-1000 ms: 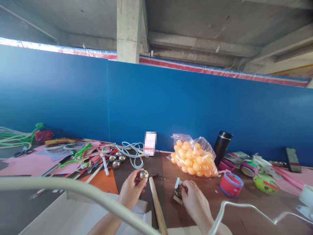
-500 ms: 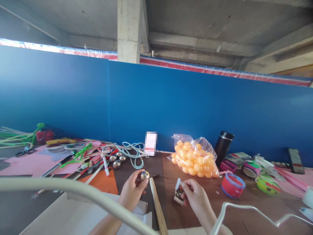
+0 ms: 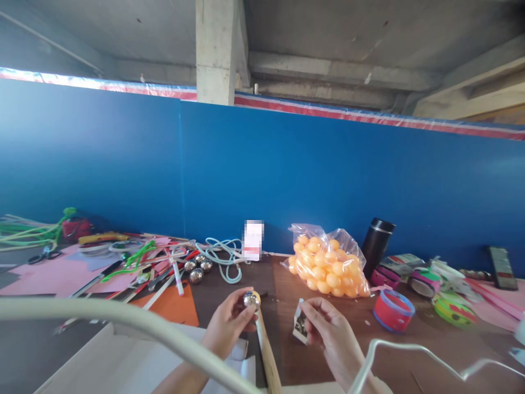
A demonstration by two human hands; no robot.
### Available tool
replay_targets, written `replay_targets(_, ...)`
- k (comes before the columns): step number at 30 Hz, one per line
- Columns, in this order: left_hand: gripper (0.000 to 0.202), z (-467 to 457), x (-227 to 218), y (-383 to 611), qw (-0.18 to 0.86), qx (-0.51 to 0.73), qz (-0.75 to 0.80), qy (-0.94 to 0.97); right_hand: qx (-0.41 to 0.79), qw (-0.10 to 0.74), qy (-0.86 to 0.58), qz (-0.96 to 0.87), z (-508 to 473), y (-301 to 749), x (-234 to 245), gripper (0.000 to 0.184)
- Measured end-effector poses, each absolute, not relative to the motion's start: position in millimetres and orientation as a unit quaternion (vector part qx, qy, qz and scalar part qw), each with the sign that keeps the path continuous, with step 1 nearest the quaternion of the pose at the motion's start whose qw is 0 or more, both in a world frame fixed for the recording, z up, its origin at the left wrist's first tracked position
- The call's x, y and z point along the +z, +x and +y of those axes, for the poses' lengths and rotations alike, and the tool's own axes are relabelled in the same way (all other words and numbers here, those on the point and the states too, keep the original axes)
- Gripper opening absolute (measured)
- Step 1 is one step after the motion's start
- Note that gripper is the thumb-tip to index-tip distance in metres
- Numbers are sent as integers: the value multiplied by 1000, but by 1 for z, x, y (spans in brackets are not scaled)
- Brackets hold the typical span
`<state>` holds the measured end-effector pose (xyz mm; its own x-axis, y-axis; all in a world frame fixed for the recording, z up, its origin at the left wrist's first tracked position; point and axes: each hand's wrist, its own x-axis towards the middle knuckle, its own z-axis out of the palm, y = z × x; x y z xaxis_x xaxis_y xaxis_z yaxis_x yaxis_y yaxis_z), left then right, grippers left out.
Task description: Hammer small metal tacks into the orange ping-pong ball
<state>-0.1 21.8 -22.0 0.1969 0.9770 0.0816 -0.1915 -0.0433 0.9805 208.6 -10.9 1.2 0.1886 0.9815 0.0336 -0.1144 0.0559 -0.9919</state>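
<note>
My left hand (image 3: 229,317) pinches a shiny silver ball (image 3: 251,300) between thumb and fingers. A yellowish patch shows on the ball's right side. Directly below the ball is the top end of a pale wooden stick (image 3: 268,358); whether they touch I cannot tell. My right hand (image 3: 331,327) is closed in a pinch beside a small open box (image 3: 301,325) with its white flap up. Tiny metallic pieces fill this box. What lies between the right fingertips, if anything, is too small to make out.
Several silver balls (image 3: 197,269) lie near a pale blue cord (image 3: 227,262). Behind my right hand sits a clear bag of orange balls (image 3: 328,268), with a black bottle (image 3: 377,246) beside it. A red-and-blue roll (image 3: 394,311) stands rightward. White tubing (image 3: 135,323) crosses the foreground.
My left hand has brought the silver ball slightly right and down, over the stick's top end. My right hand has shifted a little at the small box, which stays in place.
</note>
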Motion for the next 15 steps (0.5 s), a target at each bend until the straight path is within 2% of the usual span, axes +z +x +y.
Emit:
replay_targets(4, 57, 19, -23, 5, 624, 488, 359, 493, 475, 595, -469, -447, -17, 200, 3, 25)
replay_targets(8, 52, 18, -23, 7, 665, 463, 328, 486, 494, 587, -448, -459, -20, 191, -1, 27)
replay_targets(15, 46, 15, -21, 7, 716, 430, 309, 456, 522, 520, -465, -491, -18, 180, -9, 32)
